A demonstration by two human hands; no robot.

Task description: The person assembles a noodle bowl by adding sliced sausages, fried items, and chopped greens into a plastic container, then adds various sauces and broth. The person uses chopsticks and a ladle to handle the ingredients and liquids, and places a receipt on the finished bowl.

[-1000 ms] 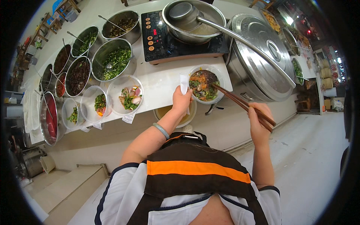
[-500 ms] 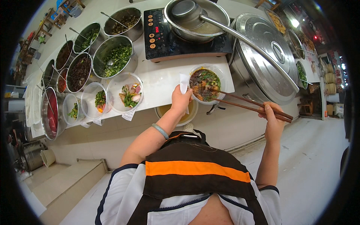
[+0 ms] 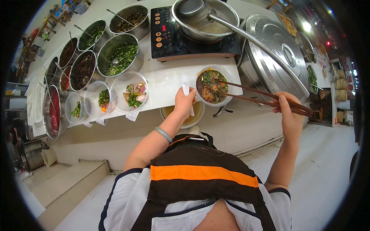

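Stirring the mixed food [image 3: 208,82] with a pair of brown chopsticks [image 3: 262,92] appears to be the step in hand. The food sits in a clear round bowl [image 3: 230,79], which stands near the front edge of the white counter [image 3: 165,79], between the person and the black cooktop [image 3: 161,51].

Right hand [image 3: 289,107]: fingers clamped on the chopsticks well back from the bowl, toward the thick ends. The two sticks stand apart and reach into the food from the right.

Left hand [image 3: 184,101]: fingers closed on a white paper slip [image 3: 186,82], at the left side of the bowl. Whether they also grip the rim cannot be told.

For good results, steady the bowl from the left while the sticks work from the right; a light plastic wall (so it looks) may slide or tip under a hard sweep. Reach the tips to the bottom, lift, and fold toward the middle. Use short strokes, since the front edge is near and food seems likely to spill over the rim. Hold the slip clear of the food to avoid wetting it. Direct the chopstick ends away from the lidded steel pot [image 3: 269,57] at the right.
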